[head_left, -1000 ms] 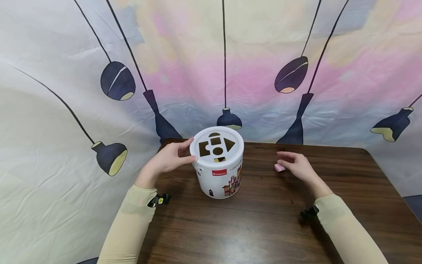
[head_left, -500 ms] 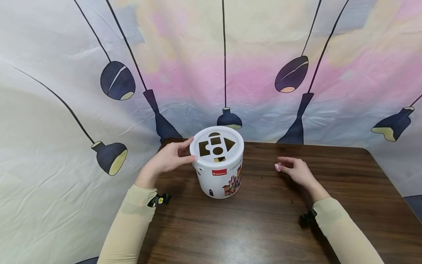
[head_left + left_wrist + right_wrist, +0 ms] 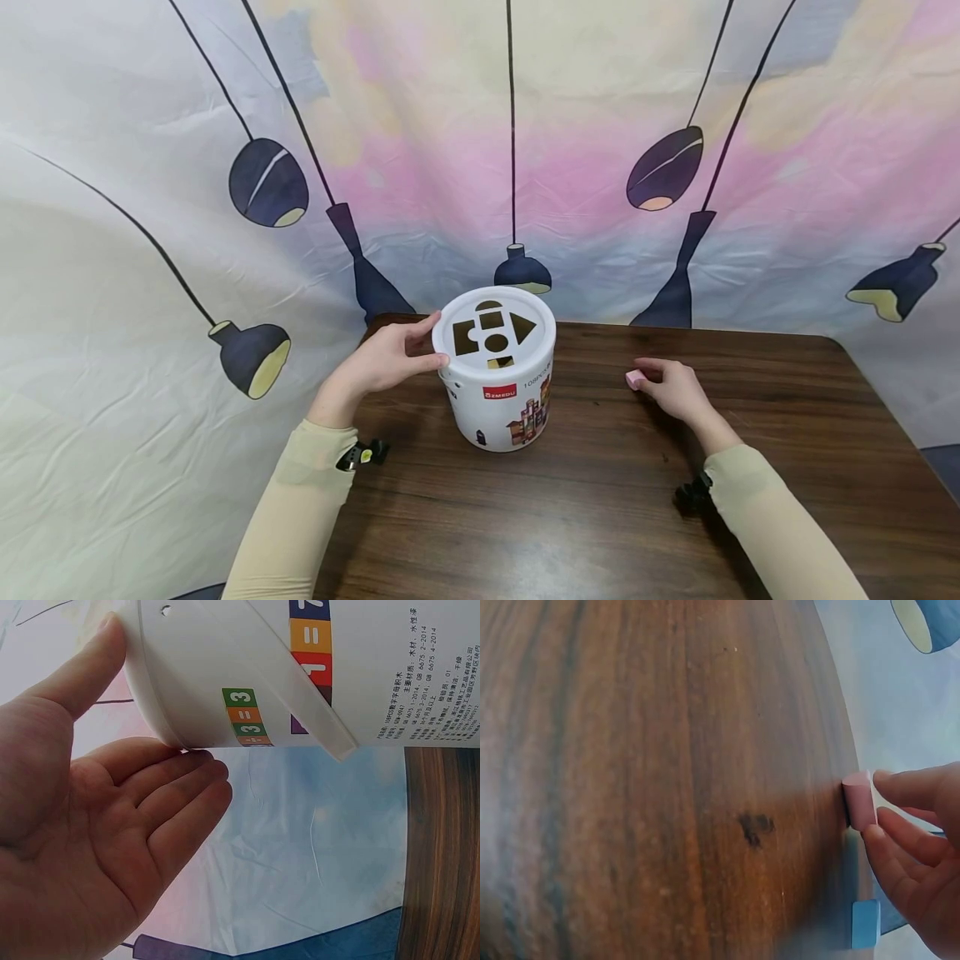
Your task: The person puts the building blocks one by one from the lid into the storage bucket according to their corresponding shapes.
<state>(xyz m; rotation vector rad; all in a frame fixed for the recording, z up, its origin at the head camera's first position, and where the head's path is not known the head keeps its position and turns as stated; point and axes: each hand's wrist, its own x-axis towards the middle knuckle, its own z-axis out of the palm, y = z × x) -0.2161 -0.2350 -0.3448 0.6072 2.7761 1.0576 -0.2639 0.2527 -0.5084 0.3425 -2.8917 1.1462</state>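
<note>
A white bucket stands upright, its white lid cut with several shaped holes. My left hand rests against the lid's left rim, thumb in front and fingers behind. The left wrist view shows those fingers nearly straight along the rim. At the right, my right hand pinches a small pink block with a rounded side. In the right wrist view the thumb and fingertips touch the ends of the pink block.
A small blue block lies beside the right hand, hidden in the head view. Both stand on a dark brown wooden table. A printed curtain hangs behind the table's back edge. The bucket's white handle hangs down its side.
My right hand has shifted slightly lower and its fingers have closed on the pink block, which has turned a little. The left hand and bucket have stayed put.
</note>
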